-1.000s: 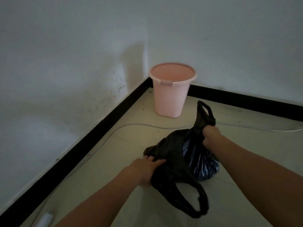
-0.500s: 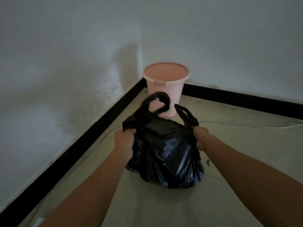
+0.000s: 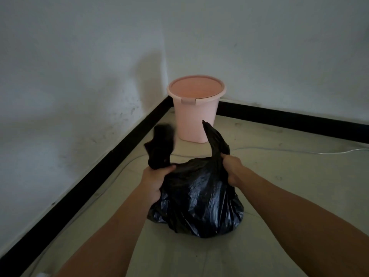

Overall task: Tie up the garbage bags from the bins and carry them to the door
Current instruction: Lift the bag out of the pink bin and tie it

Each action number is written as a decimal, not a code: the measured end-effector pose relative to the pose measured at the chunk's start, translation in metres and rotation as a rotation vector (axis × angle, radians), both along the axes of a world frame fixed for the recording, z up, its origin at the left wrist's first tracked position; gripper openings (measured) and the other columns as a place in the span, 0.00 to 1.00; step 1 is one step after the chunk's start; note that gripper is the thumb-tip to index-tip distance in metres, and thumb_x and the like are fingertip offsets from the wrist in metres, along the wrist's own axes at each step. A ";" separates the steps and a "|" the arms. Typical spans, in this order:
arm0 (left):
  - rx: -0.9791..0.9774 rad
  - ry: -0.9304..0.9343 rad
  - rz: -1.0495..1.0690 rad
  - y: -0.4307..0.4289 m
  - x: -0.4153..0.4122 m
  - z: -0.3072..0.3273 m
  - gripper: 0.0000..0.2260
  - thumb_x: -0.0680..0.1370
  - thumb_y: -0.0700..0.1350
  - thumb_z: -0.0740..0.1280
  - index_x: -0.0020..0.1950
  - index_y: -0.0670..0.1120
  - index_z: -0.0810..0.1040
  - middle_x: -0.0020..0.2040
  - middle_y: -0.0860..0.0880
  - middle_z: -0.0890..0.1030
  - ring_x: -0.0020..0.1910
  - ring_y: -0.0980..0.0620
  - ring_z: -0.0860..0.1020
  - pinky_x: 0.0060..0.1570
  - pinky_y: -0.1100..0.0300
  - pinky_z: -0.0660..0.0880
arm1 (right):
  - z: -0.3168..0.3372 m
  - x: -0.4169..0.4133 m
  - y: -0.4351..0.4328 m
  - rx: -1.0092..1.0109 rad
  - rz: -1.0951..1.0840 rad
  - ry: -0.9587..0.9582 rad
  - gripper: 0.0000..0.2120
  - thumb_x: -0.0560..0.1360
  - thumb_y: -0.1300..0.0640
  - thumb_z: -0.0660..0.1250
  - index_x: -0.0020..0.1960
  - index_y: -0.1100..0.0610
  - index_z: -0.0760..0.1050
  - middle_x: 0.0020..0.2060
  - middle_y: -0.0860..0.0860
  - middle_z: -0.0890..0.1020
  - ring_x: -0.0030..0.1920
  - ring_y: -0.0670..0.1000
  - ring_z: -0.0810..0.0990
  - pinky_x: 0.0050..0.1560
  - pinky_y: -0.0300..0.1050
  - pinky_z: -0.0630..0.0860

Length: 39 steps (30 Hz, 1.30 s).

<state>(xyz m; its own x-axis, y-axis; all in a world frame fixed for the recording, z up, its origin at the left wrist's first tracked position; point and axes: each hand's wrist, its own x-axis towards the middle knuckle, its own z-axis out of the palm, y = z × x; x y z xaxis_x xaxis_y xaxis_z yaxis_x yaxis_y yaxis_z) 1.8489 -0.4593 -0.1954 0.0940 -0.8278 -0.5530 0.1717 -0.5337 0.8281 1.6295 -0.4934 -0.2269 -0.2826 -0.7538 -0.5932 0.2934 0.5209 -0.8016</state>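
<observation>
On the floor [image 3: 279, 196], centre frame, rests a black bag [image 3: 199, 202], untied. Pink bin [image 3: 194, 116]: upright in the wall corner, at 12 o'clock from the bag. Left hand [image 3: 154, 180] grips the bag's top at 10 o'clock; right hand [image 3: 232, 168] grips it at 2 o'clock. White cable [image 3: 323, 153] lies at 3 o'clock.

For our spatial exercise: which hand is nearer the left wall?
Left. The left hand grips the bag by the handle nearest the left wall; the right hand grips the other, beyond the bag.

Both arms stretched forward, apart — left hand [image 3: 154, 178], right hand [image 3: 232, 168] each clenched on bag [image 3: 199, 200]
</observation>
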 end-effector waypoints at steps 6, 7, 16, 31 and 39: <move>0.088 0.102 0.240 -0.019 -0.002 -0.015 0.12 0.80 0.44 0.64 0.59 0.40 0.78 0.55 0.38 0.80 0.50 0.41 0.79 0.56 0.48 0.75 | 0.005 0.009 0.010 -0.127 0.482 -0.126 0.27 0.67 0.41 0.75 0.56 0.60 0.80 0.51 0.60 0.85 0.52 0.60 0.84 0.54 0.51 0.80; 0.106 0.134 0.251 -0.019 -0.004 -0.012 0.10 0.81 0.45 0.62 0.55 0.42 0.80 0.56 0.37 0.79 0.52 0.40 0.78 0.58 0.46 0.75 | 0.005 0.010 0.013 -0.145 0.556 -0.065 0.25 0.65 0.44 0.78 0.53 0.60 0.80 0.49 0.59 0.85 0.49 0.59 0.84 0.51 0.49 0.80; 0.197 0.447 0.458 -0.020 -0.022 -0.006 0.19 0.82 0.48 0.61 0.33 0.43 0.64 0.29 0.48 0.65 0.26 0.48 0.65 0.32 0.57 0.70 | -0.005 0.034 0.012 -0.130 0.445 0.063 0.12 0.76 0.60 0.65 0.57 0.63 0.81 0.49 0.61 0.84 0.50 0.60 0.84 0.56 0.54 0.80; 0.113 0.060 0.216 -0.020 -0.006 -0.026 0.18 0.81 0.47 0.61 0.32 0.42 0.66 0.23 0.45 0.67 0.25 0.46 0.68 0.35 0.55 0.71 | 0.010 0.050 -0.001 0.018 -0.020 -0.490 0.14 0.83 0.53 0.55 0.40 0.56 0.66 0.22 0.50 0.67 0.24 0.50 0.69 0.30 0.42 0.68; -0.252 -0.371 -0.187 -0.016 -0.031 -0.014 0.21 0.81 0.47 0.56 0.29 0.45 0.61 0.24 0.47 0.62 0.24 0.49 0.61 0.33 0.55 0.60 | 0.004 0.044 -0.001 0.105 0.501 0.396 0.22 0.81 0.49 0.60 0.64 0.67 0.71 0.40 0.59 0.75 0.34 0.51 0.69 0.36 0.43 0.67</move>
<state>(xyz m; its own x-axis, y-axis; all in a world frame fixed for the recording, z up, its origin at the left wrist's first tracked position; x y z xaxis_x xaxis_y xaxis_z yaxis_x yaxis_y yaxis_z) 1.8178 -0.4753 -0.2089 0.0836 -0.9533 -0.2903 -0.2394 -0.3021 0.9227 1.6734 -0.4940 -0.2227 -0.1236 -0.7949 -0.5940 -0.3130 0.5993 -0.7368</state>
